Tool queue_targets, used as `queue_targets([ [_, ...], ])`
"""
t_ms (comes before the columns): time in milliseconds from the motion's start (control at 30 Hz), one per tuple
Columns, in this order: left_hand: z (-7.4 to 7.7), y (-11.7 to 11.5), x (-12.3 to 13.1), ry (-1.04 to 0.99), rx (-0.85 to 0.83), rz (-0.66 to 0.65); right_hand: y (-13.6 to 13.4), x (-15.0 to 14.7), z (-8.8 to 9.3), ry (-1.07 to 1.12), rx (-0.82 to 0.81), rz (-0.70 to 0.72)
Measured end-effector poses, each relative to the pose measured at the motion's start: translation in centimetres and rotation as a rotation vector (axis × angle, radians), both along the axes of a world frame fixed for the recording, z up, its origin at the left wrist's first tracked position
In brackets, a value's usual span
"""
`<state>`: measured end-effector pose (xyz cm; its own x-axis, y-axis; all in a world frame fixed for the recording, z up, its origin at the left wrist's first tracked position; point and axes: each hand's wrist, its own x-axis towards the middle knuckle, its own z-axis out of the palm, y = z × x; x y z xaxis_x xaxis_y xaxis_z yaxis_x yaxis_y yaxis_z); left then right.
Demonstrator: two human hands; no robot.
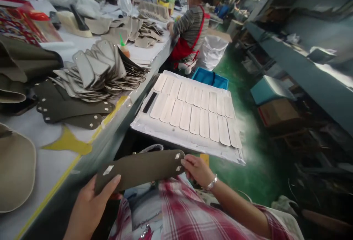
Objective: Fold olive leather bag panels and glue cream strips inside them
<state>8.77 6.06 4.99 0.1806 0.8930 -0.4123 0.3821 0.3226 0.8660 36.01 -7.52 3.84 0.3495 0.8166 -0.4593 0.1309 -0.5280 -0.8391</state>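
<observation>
"One dark olive panel (140, 170), rounded at the corners, is what I see first. Where exactly is it?"

"Above the wearer's lap, over the plaid shirt (182, 207), clear of the tabletop (52, 166) and just outside its yellow-taped (60, 180) long edge."

"How do the hands hold it?"

"The left hand (92, 199) grips one end, thumb laid on top and the fingers mostly hidden. The right hand (197, 170) pinches the other end between thumb and fingers; a bracelet (212, 182) circles that wrist."

"Any marks on the panel?"

"Small white patches: two at the right hand's end, a larger one (108, 170) near the left thumb."

"And what lies just beyond?"

"A white-covered board (145, 120), carrying two rows of pale rounded strips (195, 119). A black strip (149, 102) lies along its left edge, and a blue crate (211, 77) sits past its far edge."

"What is by the taped edge?"

"A yellow forked piece (67, 142) touches the tape. Farther along, dark patched panels (66, 103) lie overlapping, with a heap of pale rounded pieces (93, 67) next to them. One big cream piece (16, 170) rests by the near left corner."

"Anyone else there?"

"Farther up that edge, a co-worker (193, 26) in a red apron (182, 48) has an arm over the tabletop. A white sack (213, 52) stands behind them."
</observation>
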Motion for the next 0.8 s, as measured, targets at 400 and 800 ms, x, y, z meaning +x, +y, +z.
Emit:
queue_targets([
  [400, -0.9, 1.3, 2.0, 0.581, 0.056, -0.329, -1.2, 3.2, -2.9, -0.306, -0.044, 0.042],
  [800, -0.7, 1.4, 3.1, 0.65, 0.021, -0.333, -1.0, 3.4, -3.3, -0.338, -0.084, 0.073],
])
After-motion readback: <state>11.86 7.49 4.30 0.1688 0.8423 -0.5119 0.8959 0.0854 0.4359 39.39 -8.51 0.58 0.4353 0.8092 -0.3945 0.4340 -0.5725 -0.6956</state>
